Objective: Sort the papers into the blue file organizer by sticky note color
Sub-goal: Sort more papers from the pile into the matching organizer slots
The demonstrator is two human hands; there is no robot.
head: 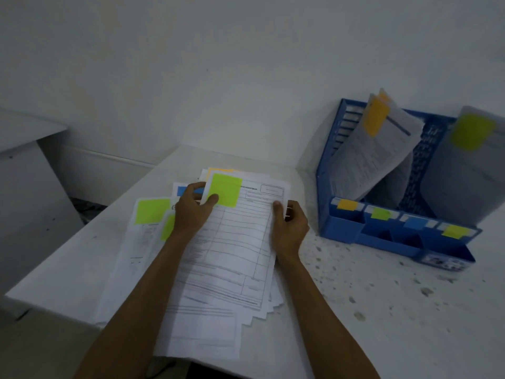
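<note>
A loose stack of printed papers lies on the white table. The top sheet carries a green sticky note. My left hand pinches this sheet at its upper left, thumb on the green note. My right hand grips the sheet's right edge. Other sheets to the left show green notes and a blue note; an orange one peeks out at the back. The blue file organizer stands at the right, holding papers with an orange note and a yellow-green note.
Small colour tabs mark the organizer's front: orange, green, blue, yellow. The white table is speckled with dark spots at the right. A second white desk stands at the left, with a gap between.
</note>
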